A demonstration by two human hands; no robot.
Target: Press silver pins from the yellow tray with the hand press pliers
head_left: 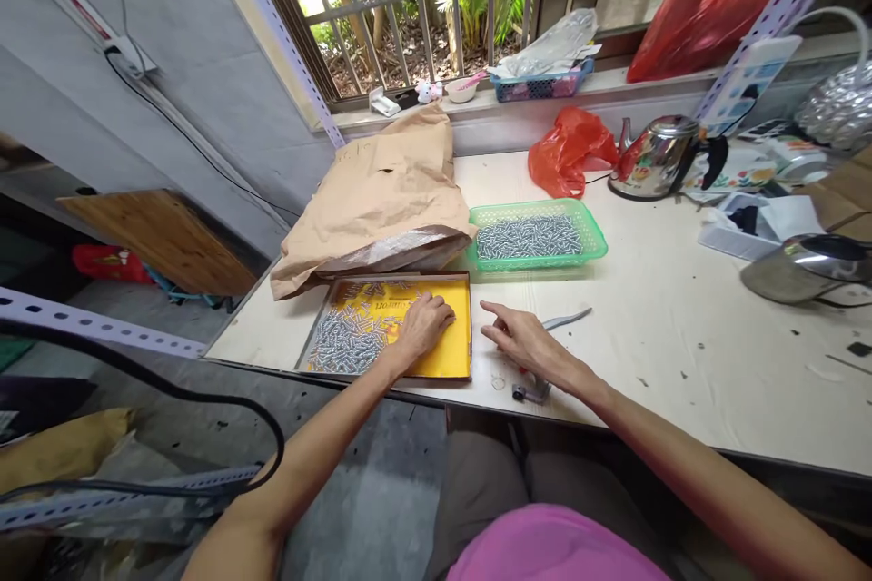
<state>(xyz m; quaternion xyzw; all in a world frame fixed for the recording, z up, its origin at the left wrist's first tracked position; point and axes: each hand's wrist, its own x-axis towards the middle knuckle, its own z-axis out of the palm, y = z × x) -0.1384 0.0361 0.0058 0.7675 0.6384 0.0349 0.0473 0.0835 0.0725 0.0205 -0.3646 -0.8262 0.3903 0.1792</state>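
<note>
Over the shallow box with a yellow bottom is my left hand, its fingers curled down; what is in them, if anything, is hidden. Small silver metal pieces, short and rod-like, lie heaped in the box's left part and scattered towards its far side. My right hand hovers just right of the box, forefinger stretched out and apart from the thumb, with nothing visible in it. Beyond it, a green plastic basket holds many similar silver pieces. A grey tool-like strip lies partly behind my right hand.
A big brown paper sack leans over the box's far edge. A small clamp-like object sits at the table's front edge. Further back are a red plastic bag and a metal kettle. Another shiny metal vessel stands right.
</note>
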